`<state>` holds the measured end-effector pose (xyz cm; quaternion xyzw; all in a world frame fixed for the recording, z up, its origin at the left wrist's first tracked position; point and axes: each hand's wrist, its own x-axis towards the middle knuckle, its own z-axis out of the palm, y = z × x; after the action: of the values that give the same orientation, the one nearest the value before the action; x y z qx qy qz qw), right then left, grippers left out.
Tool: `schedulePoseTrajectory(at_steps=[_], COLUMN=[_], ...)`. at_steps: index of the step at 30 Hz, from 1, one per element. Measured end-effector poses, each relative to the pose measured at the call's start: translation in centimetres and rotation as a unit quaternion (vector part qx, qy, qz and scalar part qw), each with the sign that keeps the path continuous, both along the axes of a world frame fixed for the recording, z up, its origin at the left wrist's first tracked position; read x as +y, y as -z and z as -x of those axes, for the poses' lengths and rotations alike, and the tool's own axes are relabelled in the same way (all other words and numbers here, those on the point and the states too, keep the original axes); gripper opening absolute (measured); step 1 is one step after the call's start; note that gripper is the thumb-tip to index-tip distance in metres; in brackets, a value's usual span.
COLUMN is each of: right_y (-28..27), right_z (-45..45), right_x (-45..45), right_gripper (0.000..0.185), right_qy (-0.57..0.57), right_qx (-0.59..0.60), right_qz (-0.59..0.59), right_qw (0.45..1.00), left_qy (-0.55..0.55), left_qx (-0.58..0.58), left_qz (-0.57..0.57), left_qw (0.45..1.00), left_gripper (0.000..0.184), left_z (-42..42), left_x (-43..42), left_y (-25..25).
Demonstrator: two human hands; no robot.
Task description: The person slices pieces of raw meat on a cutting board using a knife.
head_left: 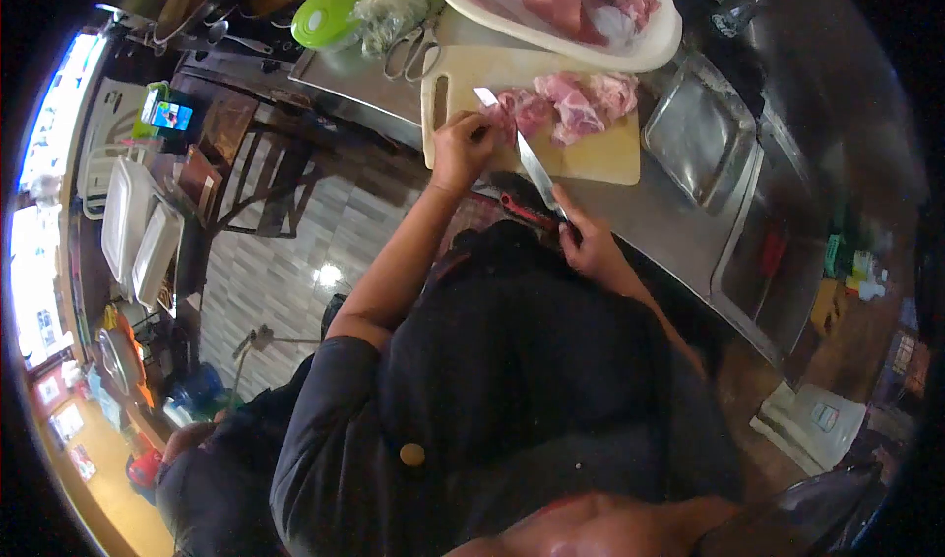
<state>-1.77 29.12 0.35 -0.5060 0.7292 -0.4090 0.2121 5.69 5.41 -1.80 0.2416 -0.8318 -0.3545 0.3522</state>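
Note:
My right hand [588,241] is wrapped round the dark handle of a knife [536,171]. Its blade slants up and left, with the tip against a piece of raw meat [525,111] on the cutting board [600,166]. At the left end of that piece, my left hand [463,150] is closed, its fingers pinching the edge of the meat. A small dark thing shows by those fingers, and a pale, shiny flat piece [485,96] lies just beyond them; I cannot tell what either is. More raw meat [581,107] lies on the board to the right.
Behind the board stands a white tub [664,50] with large pieces of raw meat. Scissors [411,53], a plastic bag [389,21] and a green lid-like object [325,16] lie to its left. A metal tray [699,132] sits right of the board. Another person [231,454] is at lower left.

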Motion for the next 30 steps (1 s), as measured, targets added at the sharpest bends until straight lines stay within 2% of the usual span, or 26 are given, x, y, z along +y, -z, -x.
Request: schedulePoseTrajectory(at_steps=[5, 8, 11, 14, 17, 20, 23, 24, 27, 30], right_y=[0.1, 0.8, -0.1, -1.5, -3.5, -3.8, -3.0, -2.5, 0.0, 1.7], right_z=[-0.4, -0.1, 0.5, 0.8, 1.0, 2.3, 2.3, 2.1, 1.9, 1.6], right_x=[3.9, 6.2, 7.8, 8.2, 8.7, 9.9, 8.7, 8.0, 5.9, 4.6], right_gripper=[0.059, 0.071, 0.075, 0.078, 0.079, 0.079, 0.08, 0.081, 0.081, 0.077], right_qy=[0.008, -0.013, -0.021, -0.03, -0.043, -0.09, -0.066, -0.064, -0.062, -0.058], right_qx=[-0.005, 0.03, 0.15, 0.241, 0.278, 0.205, 0.062, 0.043, -0.011, -0.035], right_qz=[-0.072, -0.08, -0.141, -0.184, -0.236, -0.265, -0.176, -0.159, -0.117, -0.08], right_qw=[0.997, 0.996, 0.978, 0.952, 0.93, 0.938, 0.98, 0.984, 0.991, 0.994], left_qy=[0.011, 0.002, -0.011, -0.037, -0.031, -0.026, -0.028, -0.027, -0.043, -0.075], left_qx=[0.018, 0.027, -0.042, -0.039, -0.11, -0.124, -0.089, -0.067, -0.043, -0.098], left_qz=[-0.015, -0.004, -0.005, -0.116, -0.087, -0.154, -0.239, -0.273, -0.304, -0.138], left_qw=[1.0, 1.0, 0.999, 0.992, 0.99, 0.98, 0.967, 0.959, 0.951, 0.983], left_gripper=[0.009, 0.008, 0.02, 0.039, 0.052, 0.049, 0.048, 0.047, 0.043, 0.04], left_z=[-0.1, 0.0, 0.1, 0.5, 1.0, 0.0, -1.2, -1.5, -1.4, -0.1], left_x=[0.4, 0.2, -0.1, 0.6, -0.3, -0.7, -1.4, -1.6, -0.8, 0.2], left_y=[-0.8, -0.1, -0.1, -2.5, -2.2, -2.5, -1.0, 0.2, -0.8, -2.2])
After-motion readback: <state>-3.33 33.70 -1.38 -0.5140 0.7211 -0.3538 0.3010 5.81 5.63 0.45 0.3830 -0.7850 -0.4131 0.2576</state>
